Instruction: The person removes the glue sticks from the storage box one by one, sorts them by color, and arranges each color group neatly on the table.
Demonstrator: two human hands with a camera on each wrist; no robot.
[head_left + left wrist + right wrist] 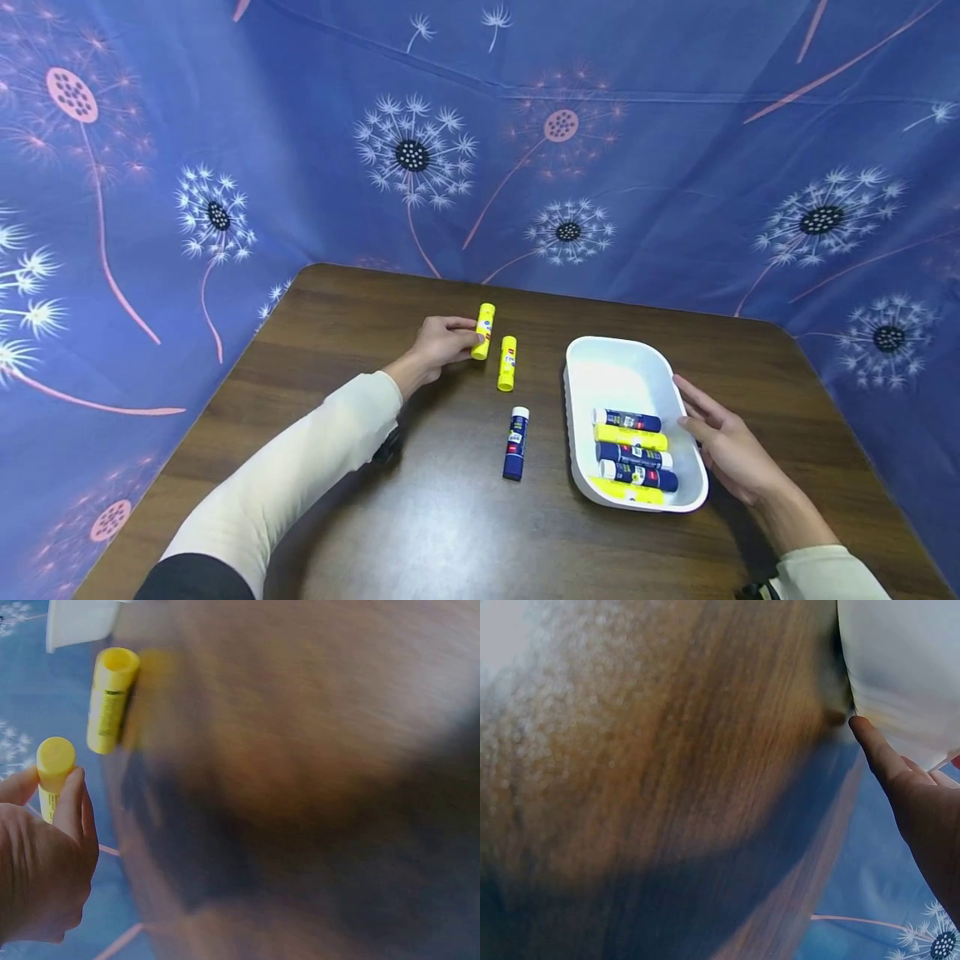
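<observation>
Left hand (pixel 442 340) pinches a yellow glue stick (pixel 483 331) between thumb and fingers, mid-bench toward the far edge. Left wrist view confirms: fingertips (pixel 71 802) curled round the stick, cap end sticking out.

Second yellow glue stick (pixel 507 363) lies flat just right of the held one, close but apart. Blue glue stick (pixel 515 442) lies nearer the person, well clear of both, white cap pointing away.

White tray (pixel 622 358) sits right of centre, long axis running away from the person. Five sticks lie crosswise in its near half, blue and yellow mixed; far half shows bare white floor.

Right hand (pixel 723 446) has its fingers straight and relaxed, resting against the tray's right wall, gripping nothing. Right wrist view: a fingertip (pixel 866 735) at the tray's outer wall.

Bench (pixel 420 533) is dark wood with rounded corners. Open surface across the whole near strip and the left side. Blue dandelion-print cloth (pixel 675 125) walls in the back, left and right edges.
</observation>
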